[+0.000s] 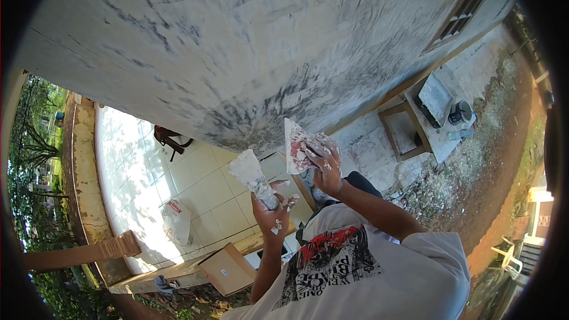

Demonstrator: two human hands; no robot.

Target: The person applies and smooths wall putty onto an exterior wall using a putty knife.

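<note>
My left hand (272, 214), spotted with white putty, is closed round the handle of a putty knife (247, 168). Its wide blade is coated white and points up toward the wall. To the right, my right hand (325, 163) grips a flat, wide filling blade (293, 148) with a reddish back, caked with white putty. The fingers of that hand are smeared white too. The blade's edge is close to the plastered wall (237, 41), which carries grey and dark streaks; whether they touch I cannot tell. The two tools are apart from each other.
A wooden table (409, 120) at the right bears a putty-smeared tray (435, 99), a dark bucket (460, 112) and a clear container (459, 135). White debris (441, 192) litters the ground. At left lie a tiled floor (204, 178), a plastic bag (176, 222) and a cardboard box (227, 269).
</note>
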